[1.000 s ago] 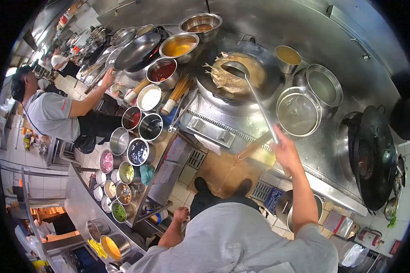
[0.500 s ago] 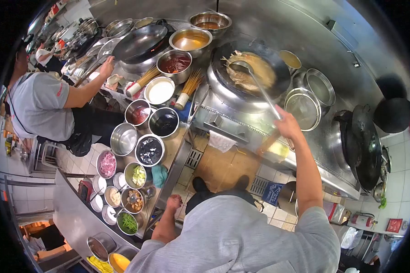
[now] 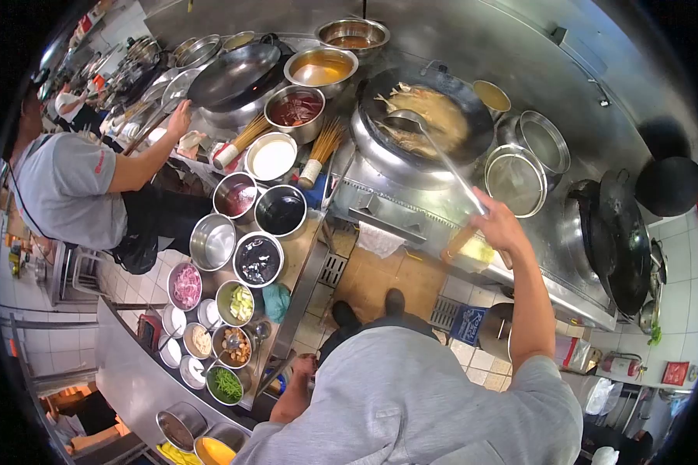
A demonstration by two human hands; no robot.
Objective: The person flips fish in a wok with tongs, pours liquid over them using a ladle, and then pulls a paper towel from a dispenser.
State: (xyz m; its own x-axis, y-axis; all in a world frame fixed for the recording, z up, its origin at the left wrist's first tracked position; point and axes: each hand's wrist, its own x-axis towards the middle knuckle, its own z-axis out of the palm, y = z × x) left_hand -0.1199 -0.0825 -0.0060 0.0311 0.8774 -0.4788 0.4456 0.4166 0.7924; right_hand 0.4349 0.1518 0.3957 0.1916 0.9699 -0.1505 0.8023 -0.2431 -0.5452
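Note:
My right hand (image 3: 498,226) is closed around the handle of a long metal ladle (image 3: 454,159). The ladle's bowl dips into a black wok (image 3: 477,89) on the steel range. Whole browned fish (image 3: 434,105) lie in yellowish liquid there, and the bowl rests against them. My left hand (image 3: 304,364) hangs low beside the counter's edge with its fingers curled; whether anything is inside them is hidden. Close to it stand a steel pot of chopped greens (image 3: 225,385) and a pot of brownish chunks (image 3: 234,347) with a spoon in it.
Left of the wok are bowls of amber liquid (image 3: 322,68) and red sauce (image 3: 295,108), a white-filled pot (image 3: 271,156) and bamboo brushes (image 3: 323,147). Strainers (image 3: 514,182) stand right of it. A co-worker (image 3: 70,178) at the left holds another wok (image 3: 236,74).
The ladle's bowl has shifted slightly down and left in the wok, uncovering more of the fish. My right hand has moved slightly right and down, my left hand lower. The view has shifted slightly.

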